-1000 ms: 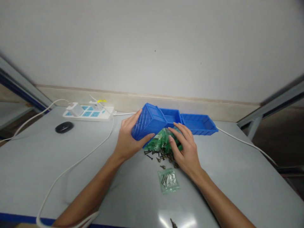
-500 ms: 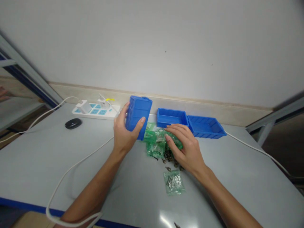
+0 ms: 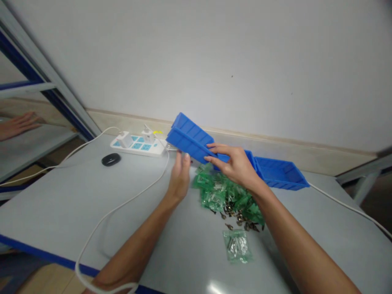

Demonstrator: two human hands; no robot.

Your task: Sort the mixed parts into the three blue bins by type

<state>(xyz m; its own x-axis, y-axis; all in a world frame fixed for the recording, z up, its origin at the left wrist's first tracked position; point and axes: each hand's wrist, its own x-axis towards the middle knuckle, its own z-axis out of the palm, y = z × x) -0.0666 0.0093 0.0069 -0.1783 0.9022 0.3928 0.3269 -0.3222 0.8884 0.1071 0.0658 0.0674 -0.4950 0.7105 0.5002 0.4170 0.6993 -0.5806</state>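
Note:
A blue plastic parts bin point(image 3: 190, 138) hangs tilted above the table, its left end raised. My right hand point(image 3: 234, 163) pinches its right end between thumb and fingers. Just under the bin is my left hand point(image 3: 179, 177), fingers stretched upward and apart, holding nothing. Below my right hand lies a pile of green-tinted plastic bags point(image 3: 214, 198) with metal pieces in them. Loose small dark and brassy metal parts point(image 3: 239, 218) are scattered at the pile's near side. One separate clear green bag point(image 3: 237, 246) of silvery pieces lies nearer to me.
Another blue bin point(image 3: 250, 158) stands by the wall, partly hidden by my right hand, beside a third bin point(image 3: 280, 173). At the left are a white power strip point(image 3: 157, 150), a black mouse point(image 3: 111, 159) and a white cable point(image 3: 122, 200). Another person's hand point(image 3: 23, 123) shows far left.
The blue bin has turned from upright to slanting. My right hand has left the bags and taken its right end; my left hand has let go and dropped lower. The view has shifted left.

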